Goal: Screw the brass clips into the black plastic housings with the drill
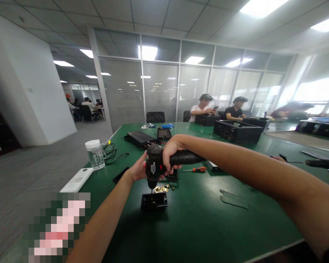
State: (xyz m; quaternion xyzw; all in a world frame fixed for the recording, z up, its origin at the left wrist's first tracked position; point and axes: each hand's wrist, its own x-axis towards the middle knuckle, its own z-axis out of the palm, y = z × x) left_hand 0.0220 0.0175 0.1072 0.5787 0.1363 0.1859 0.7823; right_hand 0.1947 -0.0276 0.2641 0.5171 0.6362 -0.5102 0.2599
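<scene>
A black cordless drill [155,166] points bit-down over a small black bracket [154,201] on the green table [203,219]. My right hand [170,151] is wrapped round the drill's handle, which lies out to the right. My left hand [138,170] cups the drill's body from the left side. A small heap of brass screws [162,189] lies just behind the bracket. Whether the bit touches the bracket I cannot tell.
An orange-handled screwdriver [197,169], a clear lidded jar [95,154], a white remote-like box [76,180], black cables [112,153] and black chassis boxes [237,130] lie on the table. Two seated people [220,108] are at the far end. Another person's tool [322,163] enters at right.
</scene>
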